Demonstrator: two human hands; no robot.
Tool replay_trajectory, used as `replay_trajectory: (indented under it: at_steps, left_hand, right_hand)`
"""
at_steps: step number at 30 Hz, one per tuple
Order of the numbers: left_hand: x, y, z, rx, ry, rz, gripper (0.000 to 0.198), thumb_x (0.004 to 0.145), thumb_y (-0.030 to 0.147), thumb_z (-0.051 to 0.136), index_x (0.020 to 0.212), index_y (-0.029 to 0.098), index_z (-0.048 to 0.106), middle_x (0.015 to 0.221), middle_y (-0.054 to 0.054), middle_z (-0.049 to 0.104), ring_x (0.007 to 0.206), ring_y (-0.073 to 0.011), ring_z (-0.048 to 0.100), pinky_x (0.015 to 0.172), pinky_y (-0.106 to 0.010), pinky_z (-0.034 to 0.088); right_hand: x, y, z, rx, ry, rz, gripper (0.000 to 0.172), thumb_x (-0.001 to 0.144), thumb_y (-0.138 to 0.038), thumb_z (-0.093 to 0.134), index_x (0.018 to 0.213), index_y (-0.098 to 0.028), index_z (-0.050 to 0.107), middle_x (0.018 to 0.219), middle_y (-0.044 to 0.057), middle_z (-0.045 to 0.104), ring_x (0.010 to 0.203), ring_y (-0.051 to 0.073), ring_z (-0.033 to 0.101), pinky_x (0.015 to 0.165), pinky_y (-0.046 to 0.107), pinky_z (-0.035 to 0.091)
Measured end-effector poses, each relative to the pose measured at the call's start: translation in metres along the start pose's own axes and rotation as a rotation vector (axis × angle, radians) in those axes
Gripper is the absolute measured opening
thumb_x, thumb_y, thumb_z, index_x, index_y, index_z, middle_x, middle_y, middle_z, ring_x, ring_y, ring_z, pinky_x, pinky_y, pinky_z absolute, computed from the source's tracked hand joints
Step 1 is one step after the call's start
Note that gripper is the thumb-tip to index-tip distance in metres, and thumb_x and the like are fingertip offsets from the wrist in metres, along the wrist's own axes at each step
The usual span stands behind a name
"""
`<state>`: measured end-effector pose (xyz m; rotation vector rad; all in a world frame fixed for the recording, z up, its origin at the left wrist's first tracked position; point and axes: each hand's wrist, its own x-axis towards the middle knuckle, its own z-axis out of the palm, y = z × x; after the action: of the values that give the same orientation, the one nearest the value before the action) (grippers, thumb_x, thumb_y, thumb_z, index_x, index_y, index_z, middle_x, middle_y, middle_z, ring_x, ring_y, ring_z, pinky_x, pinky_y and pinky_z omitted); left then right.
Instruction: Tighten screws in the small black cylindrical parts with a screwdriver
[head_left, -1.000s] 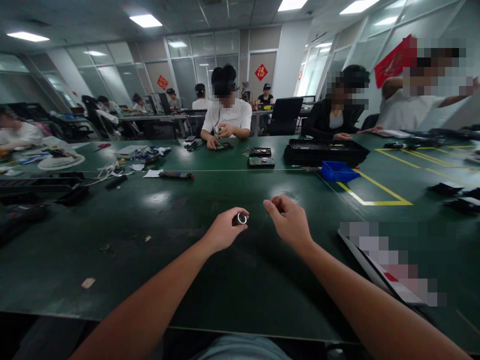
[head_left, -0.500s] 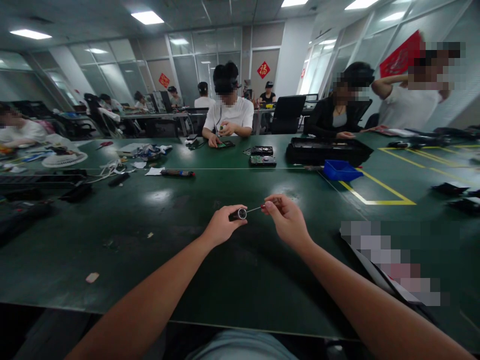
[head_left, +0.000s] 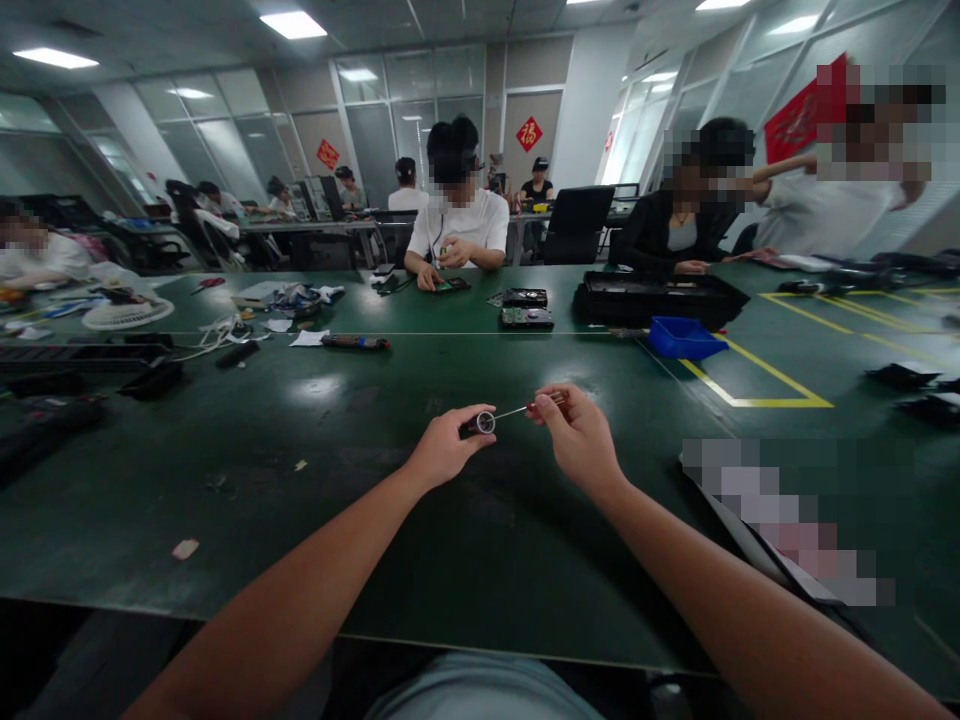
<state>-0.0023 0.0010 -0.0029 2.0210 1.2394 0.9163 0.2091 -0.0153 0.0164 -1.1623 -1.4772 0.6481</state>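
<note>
My left hand (head_left: pixel 444 447) is closed around a small dark cylinder (head_left: pixel 484 423) with a pale ring at its round end, which faces me. In my right hand (head_left: pixel 581 435) is a screwdriver (head_left: pixel 512 411) with a reddish handle, pinched between thumb and fingers. Its thin metal shaft points left, and the tip meets the ringed end of the cylinder; whether it sits inside cannot be made out. Both hands are above the green table (head_left: pixel 450 560), near its middle.
A blue bin (head_left: pixel 684 338) and long black casing (head_left: pixel 660 300) stand at the back right. Circuard-like drives (head_left: pixel 526 317) lie ahead, a dark tool (head_left: pixel 355 343) and cables (head_left: pixel 217 338) to the left. Across the table, a person (head_left: pixel 480 225) handles a small board.
Both hands keep their hold on the cylinder and the screwdriver. The ringed end of the cylinder has shifted slightly, and my right fingers have changed position a little on the handle.
</note>
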Motion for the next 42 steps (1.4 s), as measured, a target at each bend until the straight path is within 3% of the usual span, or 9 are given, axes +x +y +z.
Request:
replay_trajectory:
  at_steps: [4, 11, 17, 21, 24, 28, 34, 37, 42]
  left_hand:
    - [0.000, 0.002, -0.001, 0.005, 0.014, -0.016, 0.044, 0.082, 0.027, 0.074, 0.125, 0.023, 0.065, 0.123, -0.006, 0.068, 0.114, -0.0238, 0.062, 0.104, -0.039, 0.044]
    - [0.001, -0.004, -0.001, 0.027, 0.041, 0.021, 0.043, 0.082, 0.029, 0.075, 0.124, 0.025, 0.067, 0.123, -0.005, 0.069, 0.116, -0.0234, 0.061, 0.105, -0.040, 0.043]
    - [0.000, -0.006, 0.000, 0.034, 0.033, 0.013, 0.044, 0.082, 0.029, 0.075, 0.125, 0.027, 0.067, 0.125, -0.004, 0.069, 0.117, -0.0232, 0.061, 0.105, -0.040, 0.042]
    - [0.001, -0.006, 0.000, 0.055, 0.011, 0.018, 0.043, 0.082, 0.030, 0.075, 0.124, 0.027, 0.067, 0.122, -0.004, 0.070, 0.114, -0.0237, 0.062, 0.103, -0.041, 0.044]
    - [0.001, -0.006, 0.000, 0.060, 0.008, 0.020, 0.042, 0.082, 0.029, 0.075, 0.124, 0.027, 0.067, 0.123, -0.005, 0.069, 0.114, -0.0240, 0.062, 0.103, -0.042, 0.043]
    - [0.001, -0.005, 0.000, 0.066, 0.023, 0.010, 0.043, 0.081, 0.029, 0.076, 0.123, 0.026, 0.068, 0.123, -0.005, 0.070, 0.114, -0.0242, 0.062, 0.103, -0.041, 0.044]
    - [0.001, -0.003, 0.000, 0.076, 0.031, 0.004, 0.043, 0.080, 0.028, 0.076, 0.122, 0.026, 0.069, 0.121, -0.004, 0.070, 0.113, -0.0242, 0.063, 0.102, -0.041, 0.044]
    - [0.002, -0.003, 0.000, 0.075, 0.026, -0.010, 0.043, 0.080, 0.027, 0.076, 0.122, 0.025, 0.069, 0.122, -0.005, 0.070, 0.114, -0.0245, 0.062, 0.103, -0.040, 0.044]
    - [0.002, -0.004, -0.001, 0.065, 0.033, -0.001, 0.043, 0.080, 0.027, 0.076, 0.122, 0.026, 0.069, 0.122, -0.004, 0.070, 0.115, -0.0243, 0.062, 0.103, -0.040, 0.044]
  right_hand:
    - [-0.001, -0.005, -0.002, -0.051, -0.016, 0.003, 0.028, 0.091, -0.047, 0.059, 0.093, -0.020, 0.064, 0.081, 0.006, 0.073, 0.074, 0.020, 0.069, 0.070, 0.034, 0.051]
    - [-0.002, -0.014, -0.006, -0.220, -0.029, -0.010, 0.035, 0.083, -0.052, 0.068, 0.070, -0.021, 0.060, 0.058, 0.000, 0.066, 0.053, 0.016, 0.059, 0.055, 0.029, 0.041]
    - [-0.002, -0.010, -0.005, -0.135, -0.115, -0.103, 0.019, 0.088, -0.041, 0.062, 0.087, -0.022, 0.065, 0.077, 0.003, 0.070, 0.071, 0.019, 0.065, 0.065, 0.032, 0.049]
    - [-0.003, -0.014, -0.006, -0.134, -0.161, -0.144, 0.010, 0.088, -0.032, 0.058, 0.088, -0.023, 0.063, 0.081, 0.002, 0.069, 0.074, 0.019, 0.064, 0.070, 0.033, 0.049]
    - [-0.004, -0.018, -0.007, -0.167, -0.171, -0.123, 0.017, 0.092, -0.037, 0.054, 0.088, -0.023, 0.063, 0.079, 0.002, 0.067, 0.073, 0.019, 0.063, 0.067, 0.032, 0.048]
    - [-0.004, -0.017, -0.006, -0.190, -0.159, -0.039, 0.034, 0.098, -0.046, 0.044, 0.086, -0.022, 0.064, 0.060, -0.002, 0.058, 0.056, 0.015, 0.056, 0.055, 0.029, 0.041]
    - [-0.002, -0.008, -0.003, -0.161, -0.139, -0.053, 0.026, 0.095, -0.034, 0.046, 0.114, -0.022, 0.059, 0.072, 0.000, 0.064, 0.066, 0.018, 0.063, 0.063, 0.030, 0.046]
    - [-0.002, -0.008, -0.004, -0.145, -0.150, -0.036, 0.025, 0.095, -0.036, 0.047, 0.112, -0.023, 0.060, 0.077, 0.001, 0.066, 0.072, 0.019, 0.065, 0.066, 0.031, 0.048]
    - [-0.002, -0.008, -0.004, -0.168, -0.124, -0.002, 0.035, 0.099, -0.045, 0.039, 0.105, -0.022, 0.064, 0.061, -0.002, 0.057, 0.058, 0.017, 0.058, 0.058, 0.030, 0.043]
